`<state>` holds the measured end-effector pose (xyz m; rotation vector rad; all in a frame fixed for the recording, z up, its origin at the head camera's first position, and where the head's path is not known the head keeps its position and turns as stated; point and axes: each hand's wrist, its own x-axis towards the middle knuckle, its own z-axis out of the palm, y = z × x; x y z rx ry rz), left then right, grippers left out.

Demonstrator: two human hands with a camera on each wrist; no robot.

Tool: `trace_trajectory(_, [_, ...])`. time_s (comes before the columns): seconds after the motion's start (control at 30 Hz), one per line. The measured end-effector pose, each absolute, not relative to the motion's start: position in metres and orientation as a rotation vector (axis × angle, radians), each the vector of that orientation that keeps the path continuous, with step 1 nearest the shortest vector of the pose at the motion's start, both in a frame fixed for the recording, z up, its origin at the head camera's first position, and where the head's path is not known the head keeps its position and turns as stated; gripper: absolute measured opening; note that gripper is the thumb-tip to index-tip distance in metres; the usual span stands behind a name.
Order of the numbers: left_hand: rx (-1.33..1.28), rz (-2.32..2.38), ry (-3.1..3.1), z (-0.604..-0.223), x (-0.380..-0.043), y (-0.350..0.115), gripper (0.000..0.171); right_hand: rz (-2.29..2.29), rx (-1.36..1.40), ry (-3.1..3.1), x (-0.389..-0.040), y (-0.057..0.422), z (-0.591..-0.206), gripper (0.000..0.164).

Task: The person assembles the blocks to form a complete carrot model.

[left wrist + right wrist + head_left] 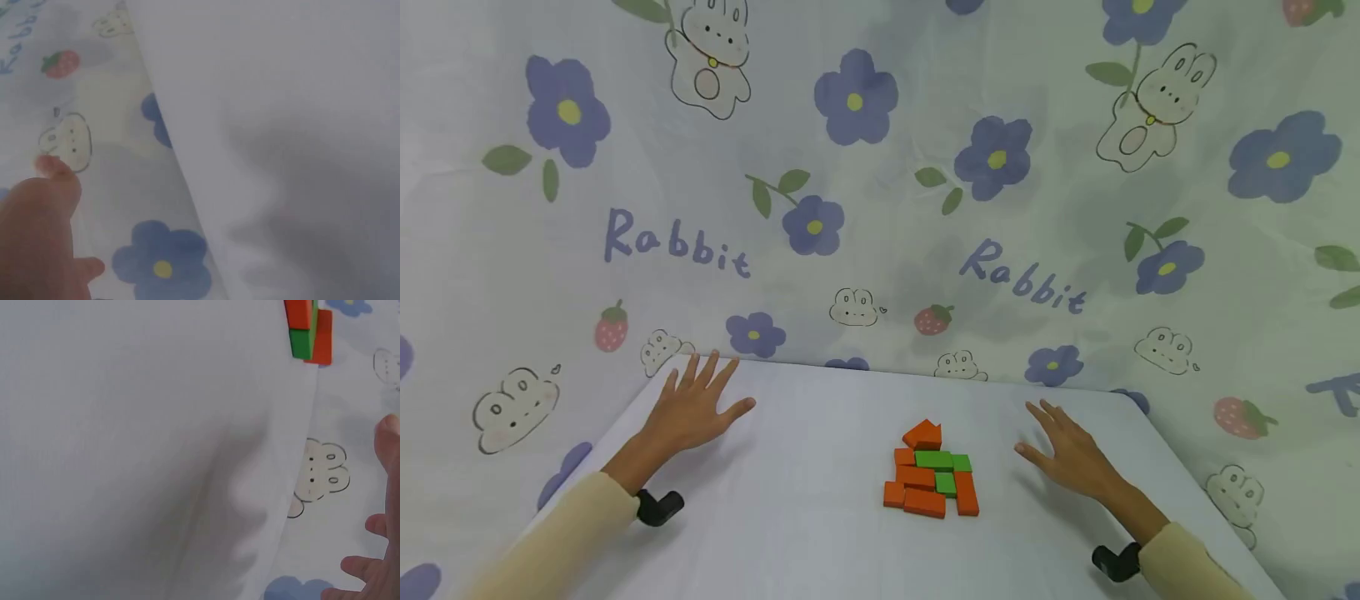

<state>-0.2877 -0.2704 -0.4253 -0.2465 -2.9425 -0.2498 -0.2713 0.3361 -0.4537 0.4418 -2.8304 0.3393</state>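
Orange and green building blocks lie grouped on a white tabletop [805, 500], in the head view right of centre. Pointed orange blocks [923, 436] top the group, above a long green block [933, 460]. Lower down are a smaller green block [945, 484], a long orange block [966, 493] at the right side and another orange block [924, 503] along the bottom. My left hand [692, 408] is held over the table's left part, fingers spread, holding nothing. To the right of the blocks, my right hand [1071, 450] hovers with its fingers extended and nothing in it.
Behind the table hangs a pale cloth [895, 217] printed with rabbits, blue flowers and strawberries. A black wrist mount [660, 507] sits at the left sleeve and another black mount [1116, 562] at the right. Both hands cast shadows on the white surface.
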Motion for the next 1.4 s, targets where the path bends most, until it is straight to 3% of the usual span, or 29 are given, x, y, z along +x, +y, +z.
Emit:
trace_trajectory(0.37, [-0.378, -0.366, -2.851, -0.426, -0.28, -0.222, 0.075, 0.578, 0.496, -2.887, -0.264, 0.304, -0.456, 0.077])
trace_trajectory(0.7, [-0.576, -0.579, -2.835, -0.429, -0.274, -0.178, 0.069, 0.763, 0.618, -2.856, -0.261, 0.273, -0.448, 0.077])
trace_trajectory(1.13, [-0.724, -0.772, -2.95, -0.44, -0.271, -0.122, 0.062, 0.993, 0.723, -2.979, -0.249, 0.265, -0.457, 0.074])
trace_trajectory(1.4, [-0.956, -0.923, -2.958, -0.446, -0.277, -0.088, 0.045, 0.935, 0.843, -3.033, -0.245, 0.261, -0.455, 0.068])
